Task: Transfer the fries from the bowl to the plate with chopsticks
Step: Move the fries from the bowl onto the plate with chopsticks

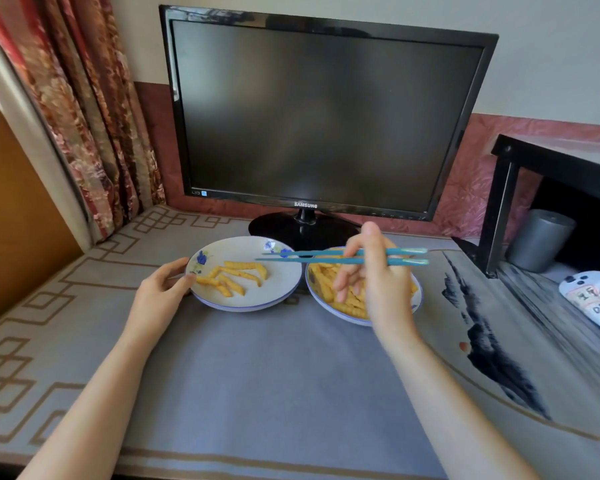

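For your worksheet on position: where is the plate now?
In the head view the plate sits left of the bowl, before the monitor stand; the left hand holds its left rim.

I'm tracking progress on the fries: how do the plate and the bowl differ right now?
The plate holds only a few fries, spread out; the bowl holds a heap. The left hand grips the plate's rim; the right hand, holding the chopsticks, is above the bowl. The plate shows fully; the bowl is partly hidden. Both are white with blue rims, side by side on the table.
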Demonstrator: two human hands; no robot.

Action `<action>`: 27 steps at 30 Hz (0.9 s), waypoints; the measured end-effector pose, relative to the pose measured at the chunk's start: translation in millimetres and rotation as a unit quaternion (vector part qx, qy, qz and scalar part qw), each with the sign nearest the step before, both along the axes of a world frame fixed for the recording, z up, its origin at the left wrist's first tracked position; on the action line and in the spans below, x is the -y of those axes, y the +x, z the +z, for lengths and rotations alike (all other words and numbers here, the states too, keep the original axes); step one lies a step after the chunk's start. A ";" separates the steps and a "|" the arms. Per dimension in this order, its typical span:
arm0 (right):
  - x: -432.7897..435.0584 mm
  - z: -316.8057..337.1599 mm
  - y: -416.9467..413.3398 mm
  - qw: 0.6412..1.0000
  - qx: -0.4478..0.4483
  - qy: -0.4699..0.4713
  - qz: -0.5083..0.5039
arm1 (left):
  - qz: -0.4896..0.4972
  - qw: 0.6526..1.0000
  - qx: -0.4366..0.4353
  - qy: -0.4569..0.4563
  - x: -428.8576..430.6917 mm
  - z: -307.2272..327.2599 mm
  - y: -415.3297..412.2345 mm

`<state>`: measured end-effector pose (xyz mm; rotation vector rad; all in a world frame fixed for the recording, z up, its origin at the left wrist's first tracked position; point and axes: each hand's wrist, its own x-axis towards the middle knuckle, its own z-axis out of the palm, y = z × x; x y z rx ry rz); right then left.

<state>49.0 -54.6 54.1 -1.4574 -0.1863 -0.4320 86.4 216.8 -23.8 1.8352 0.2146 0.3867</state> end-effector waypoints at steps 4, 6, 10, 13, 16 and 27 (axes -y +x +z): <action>46.9 6.3 -10.6 0.996 0.026 -0.011 -0.086 | 0.003 1.000 -0.006 0.011 1.0 0.7 -0.4; 65.7 4.5 -16.4 0.993 0.031 -0.019 -0.115 | 0.004 1.000 -0.005 0.012 1.4 1.0 -0.8; 89.4 -0.8 -31.8 0.988 0.027 -0.026 -0.151 | 0.003 1.000 -0.002 0.006 2.4 1.6 -2.3; 96.9 -3.6 -42.3 0.985 0.026 -0.033 -0.166 | 0.001 1.000 -0.003 0.005 2.0 1.5 -2.7; 101.3 -6.5 -47.5 0.984 0.021 -0.038 -0.172 | -0.001 1.000 -0.004 0.003 1.2 0.9 -2.2; 109.4 -14.0 -54.8 0.980 0.019 -0.016 -0.197 | -0.001 1.000 -0.002 0.005 -0.5 -0.7 -1.0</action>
